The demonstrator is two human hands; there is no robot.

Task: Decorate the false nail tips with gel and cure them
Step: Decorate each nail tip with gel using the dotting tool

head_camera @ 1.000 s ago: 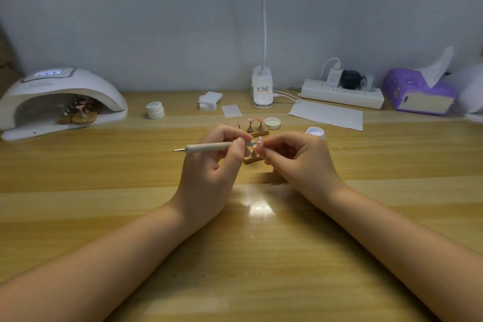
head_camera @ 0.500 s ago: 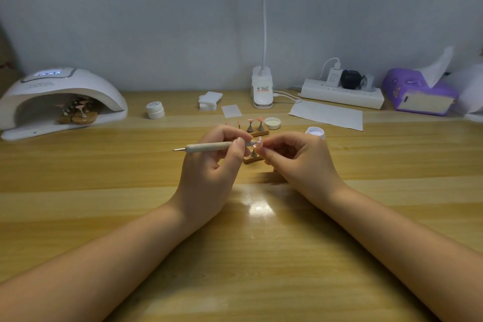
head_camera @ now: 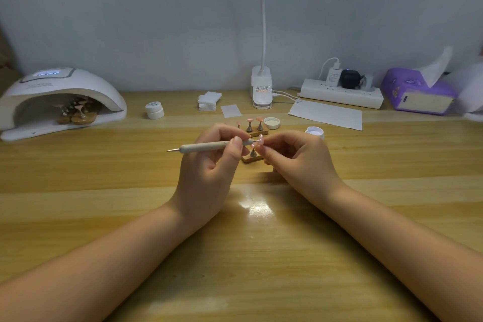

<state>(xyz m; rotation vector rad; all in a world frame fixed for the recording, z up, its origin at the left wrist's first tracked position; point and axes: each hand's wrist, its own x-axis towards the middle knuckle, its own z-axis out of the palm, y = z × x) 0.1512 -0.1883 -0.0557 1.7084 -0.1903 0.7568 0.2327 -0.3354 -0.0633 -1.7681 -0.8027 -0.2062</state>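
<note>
My left hand point(head_camera: 209, 165) grips a beige dotting pen point(head_camera: 203, 146) held level, its far tip touching a pink nail tip point(head_camera: 259, 140). My right hand point(head_camera: 298, 162) pinches that nail tip from the right, above a small wooden stand point(head_camera: 251, 158). Behind my hands a second stand point(head_camera: 257, 129) carries pink nail tips. An open gel jar point(head_camera: 315, 132) sits at the right, its lid point(head_camera: 271, 123) lying nearby. The white curing lamp point(head_camera: 60, 102) at the far left holds more stands with tips inside.
A closed white jar point(head_camera: 154, 110), a stack of wipes point(head_camera: 209, 100) and a paper sheet point(head_camera: 326, 114) lie at the back. A desk lamp base point(head_camera: 261, 90), a power strip point(head_camera: 342, 93) and a purple tissue box point(head_camera: 418, 94) line the wall.
</note>
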